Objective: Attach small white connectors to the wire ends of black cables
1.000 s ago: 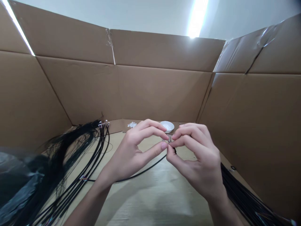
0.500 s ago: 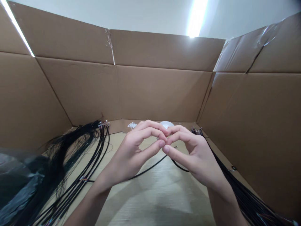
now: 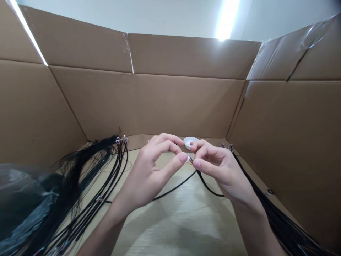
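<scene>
- The left hand (image 3: 149,170) and right hand (image 3: 221,167) meet fingertip to fingertip above the pale wooden tabletop (image 3: 183,227), both pinched shut on the end of one thin black cable (image 3: 170,190).
- A tiny white connector piece (image 3: 188,159) sits at the pinch; whether it is fully seated, I cannot tell.
- Bundles of black cables lie left (image 3: 87,185) and right (image 3: 279,220); judging by them, many remain.
- A small white dish (image 3: 190,141) stands beyond, before the brown cardboard wall (image 3: 186,103).

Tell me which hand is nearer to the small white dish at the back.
Right. The right hand has its raised fingertips just in front of the small white dish, almost under its rim. The left hand sits a little farther off, in front and to the dish's left.
</scene>
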{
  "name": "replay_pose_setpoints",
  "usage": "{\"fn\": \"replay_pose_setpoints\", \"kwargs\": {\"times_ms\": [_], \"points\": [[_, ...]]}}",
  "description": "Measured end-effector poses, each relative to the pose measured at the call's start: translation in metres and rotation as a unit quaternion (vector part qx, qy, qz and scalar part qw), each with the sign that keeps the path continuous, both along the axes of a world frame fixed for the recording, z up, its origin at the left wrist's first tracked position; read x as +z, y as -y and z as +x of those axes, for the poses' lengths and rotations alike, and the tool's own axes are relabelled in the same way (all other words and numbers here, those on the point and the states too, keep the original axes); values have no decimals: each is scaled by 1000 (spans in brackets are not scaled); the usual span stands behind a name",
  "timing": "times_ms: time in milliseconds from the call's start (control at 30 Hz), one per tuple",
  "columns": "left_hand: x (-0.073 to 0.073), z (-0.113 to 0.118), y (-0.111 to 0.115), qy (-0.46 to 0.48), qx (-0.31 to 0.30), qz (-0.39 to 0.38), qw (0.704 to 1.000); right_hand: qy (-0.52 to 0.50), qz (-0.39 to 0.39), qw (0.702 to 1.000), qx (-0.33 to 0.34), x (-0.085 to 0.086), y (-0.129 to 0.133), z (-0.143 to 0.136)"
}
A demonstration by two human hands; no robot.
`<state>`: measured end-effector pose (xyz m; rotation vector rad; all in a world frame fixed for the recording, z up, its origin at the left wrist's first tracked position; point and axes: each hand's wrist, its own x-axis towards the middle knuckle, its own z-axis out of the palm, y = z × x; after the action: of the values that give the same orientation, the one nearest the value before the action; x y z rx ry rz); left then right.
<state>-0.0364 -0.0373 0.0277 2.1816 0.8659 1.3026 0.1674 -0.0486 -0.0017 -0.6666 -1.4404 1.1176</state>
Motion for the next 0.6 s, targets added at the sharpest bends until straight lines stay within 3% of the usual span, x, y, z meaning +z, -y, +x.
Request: {"fn": "replay_pose_setpoints", "kwargs": {"times_ms": [200, 367, 600], "points": [[2, 3, -3, 15, -46, -122, 991, 33, 32, 999, -28, 0, 1, 2], [3, 2, -10, 28, -100, -172, 980, 73, 50, 993, -74, 2, 4, 4], [-5, 9, -22, 57, -184, -253, 948, 56, 14, 998, -24, 3, 2, 7]]}}
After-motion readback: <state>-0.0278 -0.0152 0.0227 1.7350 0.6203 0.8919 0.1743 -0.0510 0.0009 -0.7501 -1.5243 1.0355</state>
